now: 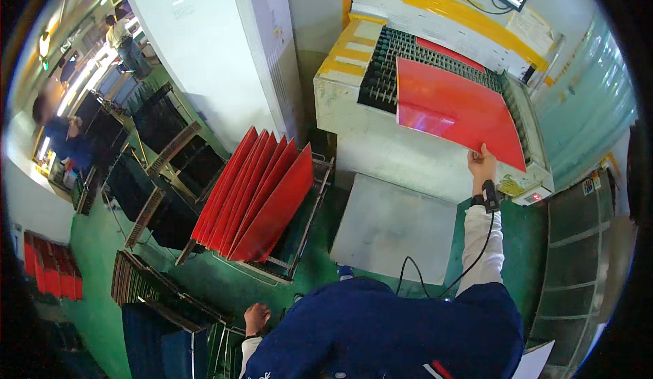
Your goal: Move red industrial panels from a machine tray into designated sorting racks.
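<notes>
My right hand [482, 164] pinches the lower right edge of a flat, glossy red panel [452, 110], thumb on top. The panel lies tilted over the dark roller bed [385, 66] of a white conveyor machine and covers much of it. Behind it, part of another red sheet [449, 54] shows on the rollers. My left hand [257, 318] hangs low at my side with curled fingers and nothing visible in it. It is nearest to a rack of dark panels [160, 335]. Several red panels [255, 199] stand upright in a metal rack ahead of that hand.
A pale flat board [394, 222] lies on the green floor before the machine. A tall white cabinet [204, 45] stands left of it. More racks with dark panels [146, 209] fill the left side. Two people are farther back at left. A grey rack [575, 270] stands at right.
</notes>
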Motion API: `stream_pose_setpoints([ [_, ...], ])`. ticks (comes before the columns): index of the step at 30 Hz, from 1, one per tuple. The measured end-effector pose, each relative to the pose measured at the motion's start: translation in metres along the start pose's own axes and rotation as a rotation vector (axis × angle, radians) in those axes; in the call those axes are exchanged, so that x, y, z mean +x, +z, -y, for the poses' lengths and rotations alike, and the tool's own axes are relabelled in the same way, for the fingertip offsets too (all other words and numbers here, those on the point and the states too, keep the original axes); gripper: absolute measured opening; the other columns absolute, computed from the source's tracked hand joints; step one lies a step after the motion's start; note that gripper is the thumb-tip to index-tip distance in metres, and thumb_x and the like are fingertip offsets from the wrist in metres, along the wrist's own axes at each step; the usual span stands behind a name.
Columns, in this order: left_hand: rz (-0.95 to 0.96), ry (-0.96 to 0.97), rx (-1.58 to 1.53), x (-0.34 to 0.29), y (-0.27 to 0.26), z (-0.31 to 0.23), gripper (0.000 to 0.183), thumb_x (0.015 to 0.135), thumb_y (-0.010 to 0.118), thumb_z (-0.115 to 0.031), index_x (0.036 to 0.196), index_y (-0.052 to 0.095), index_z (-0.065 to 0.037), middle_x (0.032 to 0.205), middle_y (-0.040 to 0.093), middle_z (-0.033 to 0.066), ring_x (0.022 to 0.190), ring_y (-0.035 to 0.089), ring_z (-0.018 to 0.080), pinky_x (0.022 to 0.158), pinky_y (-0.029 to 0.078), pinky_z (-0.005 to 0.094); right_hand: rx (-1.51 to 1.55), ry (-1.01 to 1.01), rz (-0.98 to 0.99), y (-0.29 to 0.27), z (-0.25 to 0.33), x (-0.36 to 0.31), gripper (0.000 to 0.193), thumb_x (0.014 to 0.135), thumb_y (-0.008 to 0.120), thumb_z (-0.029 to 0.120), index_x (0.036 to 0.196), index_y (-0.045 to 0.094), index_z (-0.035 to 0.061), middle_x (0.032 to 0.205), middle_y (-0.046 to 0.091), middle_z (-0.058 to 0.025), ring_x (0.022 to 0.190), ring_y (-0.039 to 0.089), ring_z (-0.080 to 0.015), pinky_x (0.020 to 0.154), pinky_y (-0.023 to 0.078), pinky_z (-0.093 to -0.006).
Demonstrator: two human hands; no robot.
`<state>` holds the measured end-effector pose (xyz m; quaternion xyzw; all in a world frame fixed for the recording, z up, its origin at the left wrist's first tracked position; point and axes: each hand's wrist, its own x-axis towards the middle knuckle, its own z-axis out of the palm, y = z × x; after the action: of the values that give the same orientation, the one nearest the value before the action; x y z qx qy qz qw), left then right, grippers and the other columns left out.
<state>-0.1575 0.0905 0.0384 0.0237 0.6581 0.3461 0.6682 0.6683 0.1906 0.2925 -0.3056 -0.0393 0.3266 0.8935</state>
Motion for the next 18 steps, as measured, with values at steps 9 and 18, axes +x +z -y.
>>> stream_pose_setpoints([
  [9, 0.303, 0.412, 0.57, -0.004, 0.002, 0.031, 0.02, 0.068, 0.061, -0.014, 0.084, 0.051, -0.008, 0.075, 0.049, 0.0076, 0.069, 0.053, 0.0228, 0.056, 0.042, 0.0322, -0.28, 0.234, -0.125, 0.029, 0.01, 0.048, 0.017, 0.084, 0.057, 0.018, 0.088, 0.054, 0.002, 0.085, 0.059, -0.0098, 0.075, 0.056, -0.0204, 0.071, 0.049, -0.0303],
  [18, 0.226, 0.455, 0.641, 0.027, 0.007, 0.046, 0.024, 0.074, 0.061, -0.017, 0.093, 0.053, -0.004, 0.084, 0.058, 0.0053, 0.078, 0.057, 0.0183, 0.064, 0.047, 0.0312, -1.354, -0.082, 0.101, 0.04, 0.005, 0.072, 0.034, 0.082, 0.057, 0.032, 0.099, 0.056, 0.0023, 0.093, 0.063, -0.0102, 0.086, 0.059, -0.0202, 0.068, 0.045, -0.0283],
])
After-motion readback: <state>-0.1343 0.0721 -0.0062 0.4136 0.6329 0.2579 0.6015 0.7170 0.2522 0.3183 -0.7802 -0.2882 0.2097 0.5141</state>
